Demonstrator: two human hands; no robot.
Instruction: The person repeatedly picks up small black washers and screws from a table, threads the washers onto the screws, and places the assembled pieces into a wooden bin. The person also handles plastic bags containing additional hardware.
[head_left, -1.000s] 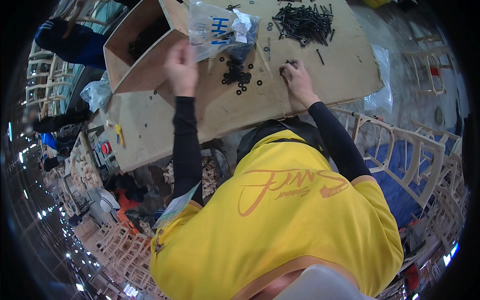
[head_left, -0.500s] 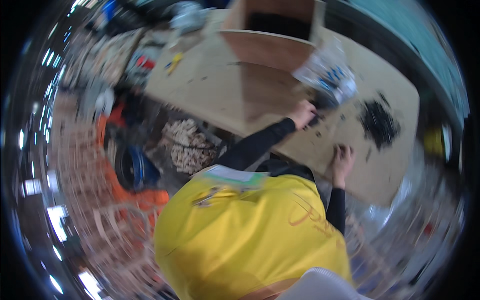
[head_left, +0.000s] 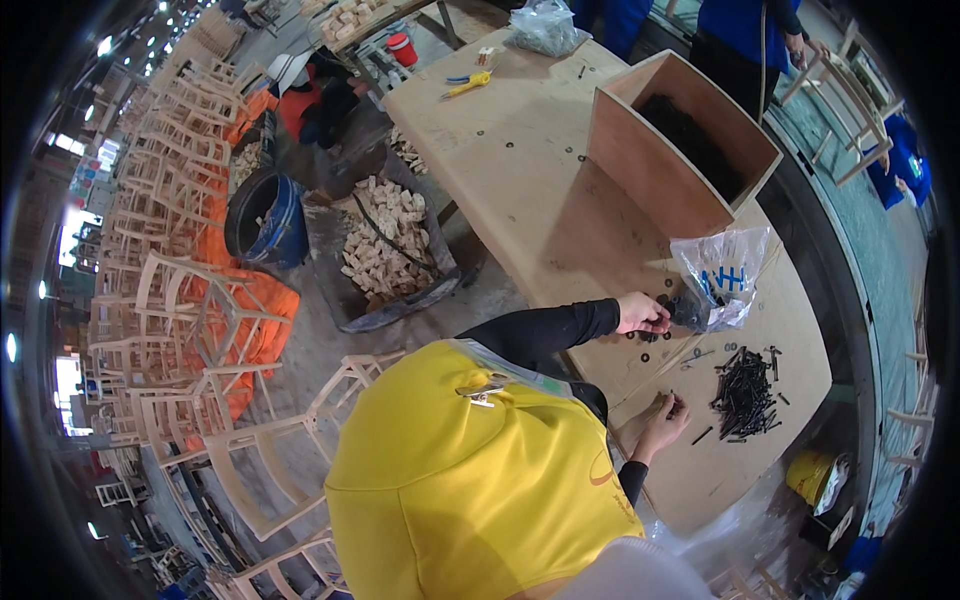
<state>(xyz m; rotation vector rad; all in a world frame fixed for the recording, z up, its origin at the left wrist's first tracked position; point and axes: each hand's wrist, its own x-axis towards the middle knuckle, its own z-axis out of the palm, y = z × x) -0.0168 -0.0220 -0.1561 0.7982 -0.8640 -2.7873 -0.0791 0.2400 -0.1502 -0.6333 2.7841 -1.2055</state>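
**Black hardware being sorted on a plywood bench**

Seemingly mid-sort: picking small black washers (head_left: 648,336) beside a clear plastic bag (head_left: 722,280) lying on the pale plywood tabletop (head_left: 520,170). Left hand (head_left: 643,312) curled over the washers at the bag's mouth, fingertips pinched, though on what exactly cannot be told. Right hand (head_left: 668,412) loosely clenched, apparently holding a dark screw; too small to confirm. Next, probably, a fine pinch without scattering pieces. Loose pile of black screws (head_left: 745,392) just right of the hands. Open plywood box (head_left: 680,150) farther up, dark hardware inside.
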